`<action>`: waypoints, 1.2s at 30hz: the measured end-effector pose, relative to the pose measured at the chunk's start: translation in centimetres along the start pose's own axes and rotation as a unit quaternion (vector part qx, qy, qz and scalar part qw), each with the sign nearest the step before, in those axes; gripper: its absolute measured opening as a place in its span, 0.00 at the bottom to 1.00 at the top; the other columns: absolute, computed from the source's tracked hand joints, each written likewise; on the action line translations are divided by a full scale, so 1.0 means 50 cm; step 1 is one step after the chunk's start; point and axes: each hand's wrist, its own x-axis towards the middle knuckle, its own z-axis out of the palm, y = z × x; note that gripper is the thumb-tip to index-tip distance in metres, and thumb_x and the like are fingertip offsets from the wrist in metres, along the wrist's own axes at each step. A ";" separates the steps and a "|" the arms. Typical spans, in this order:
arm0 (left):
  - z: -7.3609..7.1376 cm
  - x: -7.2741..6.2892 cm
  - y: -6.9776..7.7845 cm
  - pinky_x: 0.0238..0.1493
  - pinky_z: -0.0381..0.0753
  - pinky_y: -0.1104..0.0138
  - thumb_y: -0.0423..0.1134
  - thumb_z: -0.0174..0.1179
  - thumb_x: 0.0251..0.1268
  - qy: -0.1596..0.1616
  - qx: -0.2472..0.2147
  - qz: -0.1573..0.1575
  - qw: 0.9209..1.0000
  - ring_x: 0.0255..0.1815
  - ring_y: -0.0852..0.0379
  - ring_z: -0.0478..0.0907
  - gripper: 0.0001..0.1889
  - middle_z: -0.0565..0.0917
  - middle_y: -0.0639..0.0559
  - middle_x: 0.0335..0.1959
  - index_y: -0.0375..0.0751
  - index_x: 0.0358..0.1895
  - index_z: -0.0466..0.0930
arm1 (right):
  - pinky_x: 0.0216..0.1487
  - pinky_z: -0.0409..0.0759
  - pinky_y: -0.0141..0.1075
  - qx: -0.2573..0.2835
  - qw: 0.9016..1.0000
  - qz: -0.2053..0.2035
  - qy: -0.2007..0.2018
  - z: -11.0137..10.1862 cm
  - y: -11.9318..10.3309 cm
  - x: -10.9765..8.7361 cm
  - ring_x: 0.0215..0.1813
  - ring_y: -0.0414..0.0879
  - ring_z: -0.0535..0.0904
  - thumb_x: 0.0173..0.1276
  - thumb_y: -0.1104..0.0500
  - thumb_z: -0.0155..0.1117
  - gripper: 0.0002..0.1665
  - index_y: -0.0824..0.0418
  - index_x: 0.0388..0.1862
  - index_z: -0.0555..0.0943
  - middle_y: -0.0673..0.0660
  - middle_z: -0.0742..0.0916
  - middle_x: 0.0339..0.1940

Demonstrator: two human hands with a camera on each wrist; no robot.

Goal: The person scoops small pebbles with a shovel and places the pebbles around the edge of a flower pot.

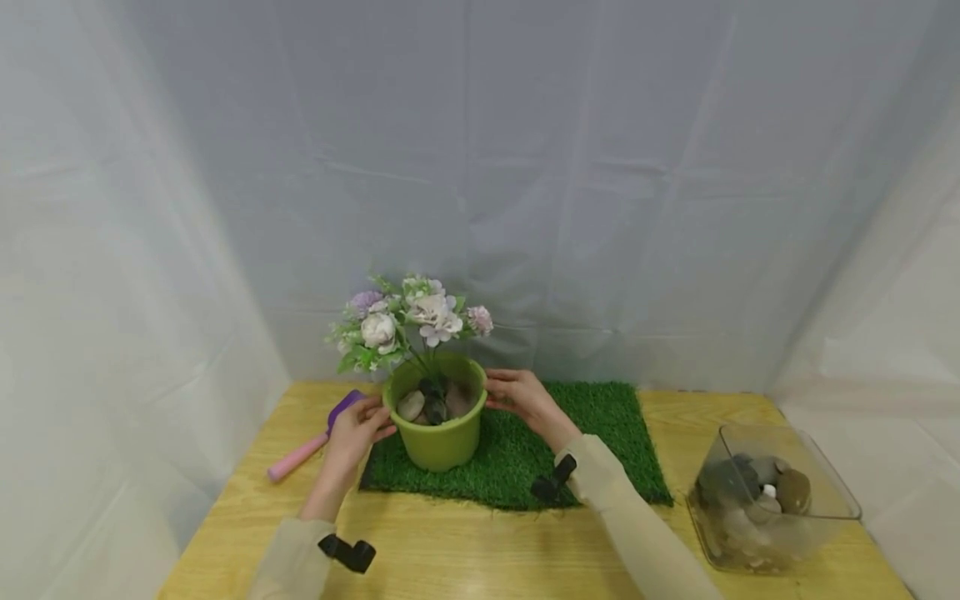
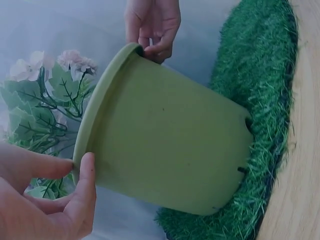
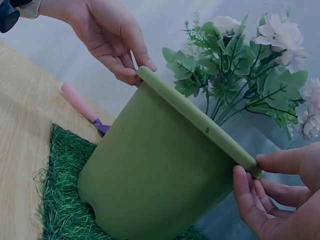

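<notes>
A green flower pot (image 1: 438, 446) stands upright on a piece of artificial grass (image 1: 600, 437). Pale pink and lilac flowers (image 1: 431, 312) with green leaves rise from it, stones (image 1: 411, 405) around their stems. My left hand (image 1: 354, 433) pinches the left side of the pot's rim between thumb and fingers, as the left wrist view shows. Opposite it, my right hand (image 3: 287, 192) pinches the rim on the right side. Small notches show at the pot's base in the left wrist view.
Left of the pot lies a small trowel with a pink handle (image 1: 298, 457) and purple blade, partly behind my left hand. At the table's right stands a clear plastic container (image 1: 821, 504) holding several stones (image 1: 793, 490). White sheeting (image 1: 525, 167) surrounds the wooden table (image 1: 450, 542).
</notes>
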 end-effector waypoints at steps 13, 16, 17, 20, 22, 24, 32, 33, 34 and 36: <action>0.008 -0.015 0.014 0.49 0.84 0.69 0.31 0.50 0.79 0.022 -0.010 -0.012 1.000 0.46 0.60 0.81 0.25 0.70 0.24 0.65 0.19 0.71 0.61 | 0.65 0.75 0.53 0.020 1.000 0.002 0.011 0.024 -0.009 -0.022 0.60 0.57 0.80 0.78 0.65 0.56 0.27 0.68 0.73 0.70 0.67 0.77 0.69; 0.013 -0.028 0.023 0.47 0.83 0.71 0.31 0.50 0.79 0.026 -0.007 -0.012 1.000 0.48 0.59 0.81 0.25 0.70 0.25 0.64 0.20 0.72 0.61 | 0.64 0.77 0.49 0.022 1.000 0.000 0.009 0.022 -0.015 -0.035 0.65 0.58 0.77 0.78 0.65 0.56 0.27 0.68 0.73 0.70 0.67 0.76 0.70; 0.011 -0.023 0.019 0.48 0.83 0.70 0.31 0.50 0.80 0.025 -0.008 -0.009 1.000 0.49 0.58 0.81 0.25 0.71 0.26 0.63 0.21 0.72 0.62 | 0.63 0.78 0.48 0.019 1.000 -0.005 0.011 0.023 -0.014 -0.032 0.67 0.60 0.76 0.78 0.65 0.56 0.27 0.68 0.73 0.70 0.67 0.76 0.71; 0.005 -0.009 0.004 0.50 0.83 0.69 0.32 0.49 0.80 0.020 -0.011 0.001 1.000 0.48 0.59 0.80 0.24 0.72 0.29 0.61 0.23 0.72 0.62 | 0.64 0.77 0.49 0.013 1.000 -0.015 0.022 0.025 -0.005 -0.023 0.63 0.58 0.78 0.78 0.65 0.56 0.26 0.67 0.73 0.71 0.67 0.77 0.68; 0.002 -0.006 -0.001 0.50 0.83 0.69 0.32 0.50 0.80 0.019 -0.017 0.002 1.000 0.47 0.61 0.80 0.25 0.73 0.31 0.59 0.23 0.72 0.62 | 0.63 0.77 0.49 0.009 0.999 -0.014 0.028 0.026 0.001 -0.019 0.57 0.55 0.80 0.78 0.65 0.57 0.26 0.66 0.72 0.72 0.66 0.79 0.66; 0.001 -0.008 0.000 0.51 0.83 0.68 0.33 0.50 0.79 0.019 -0.024 0.000 1.000 0.46 0.62 0.80 0.25 0.74 0.32 0.58 0.23 0.73 0.61 | 0.63 0.77 0.50 0.004 0.999 -0.012 0.031 0.027 0.003 -0.018 0.53 0.51 0.81 0.77 0.65 0.57 0.25 0.65 0.72 0.73 0.66 0.81 0.63; 0.003 -0.007 -0.002 0.51 0.84 0.66 0.32 0.51 0.79 0.021 -0.039 0.000 0.999 0.43 0.63 0.80 0.23 0.76 0.33 0.55 0.23 0.71 0.64 | 0.65 0.75 0.52 -0.005 1.000 -0.010 0.025 0.024 0.004 -0.023 0.62 0.57 0.78 0.78 0.63 0.56 0.27 0.64 0.74 0.70 0.66 0.79 0.63; 0.003 -0.006 -0.002 0.51 0.84 0.65 0.32 0.51 0.79 0.023 -0.038 -0.001 0.999 0.43 0.63 0.81 0.23 0.76 0.32 0.56 0.23 0.70 0.65 | 0.65 0.76 0.51 -0.006 1.000 -0.010 0.024 0.023 0.004 -0.023 0.64 0.58 0.77 0.78 0.63 0.56 0.27 0.64 0.74 0.70 0.67 0.78 0.64; 0.003 -0.004 -0.003 0.52 0.84 0.64 0.32 0.52 0.79 0.024 -0.036 -0.003 0.999 0.44 0.62 0.81 0.23 0.76 0.31 0.56 0.24 0.70 0.65 | 0.64 0.76 0.50 -0.005 1.000 -0.009 0.025 0.023 0.003 -0.023 0.65 0.58 0.76 0.78 0.63 0.56 0.27 0.64 0.74 0.70 0.66 0.78 0.66; 0.003 -0.002 -0.004 0.53 0.83 0.62 0.32 0.52 0.79 0.025 -0.034 -0.008 0.999 0.45 0.61 0.81 0.22 0.76 0.31 0.58 0.25 0.70 0.66 | 0.63 0.77 0.47 -0.008 1.000 -0.008 0.027 0.023 0.003 -0.023 0.67 0.58 0.75 0.78 0.62 0.56 0.27 0.64 0.74 0.70 0.65 0.76 0.69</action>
